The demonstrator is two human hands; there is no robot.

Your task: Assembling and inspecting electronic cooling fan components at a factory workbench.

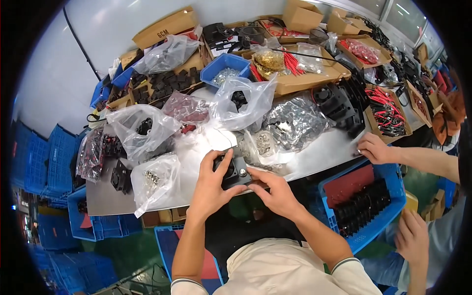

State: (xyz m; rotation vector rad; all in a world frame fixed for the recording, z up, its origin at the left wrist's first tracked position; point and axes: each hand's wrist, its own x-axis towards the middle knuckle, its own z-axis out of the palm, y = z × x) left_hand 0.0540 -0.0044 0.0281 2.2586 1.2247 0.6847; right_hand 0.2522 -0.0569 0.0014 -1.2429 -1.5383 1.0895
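Observation:
Above the near edge of the metal table I have a black, box-like housing (pixel 239 166) with a shiny round metal fitting on its right part. My left hand (pixel 210 183) grips it from the left, fingers across the top and thumb along the near side. On the right, my right hand (pixel 276 192) pinches the housing's edge between fingers and thumb; the fingertips are partly hidden. Just beyond lies a clear bag of small metal parts (pixel 264 143). Another clear bag with metal pieces (pixel 153 180) sits left of my left hand, beside a black part (pixel 120 177).
Open plastic bags (pixel 244 102) and a blue bin of small hardware (pixel 226 70) stand farther back, with cardboard boxes behind. A co-worker's hand (pixel 376 148) rests at the table's right edge. Below it, a blue crate (pixel 366 201) holds rows of black parts.

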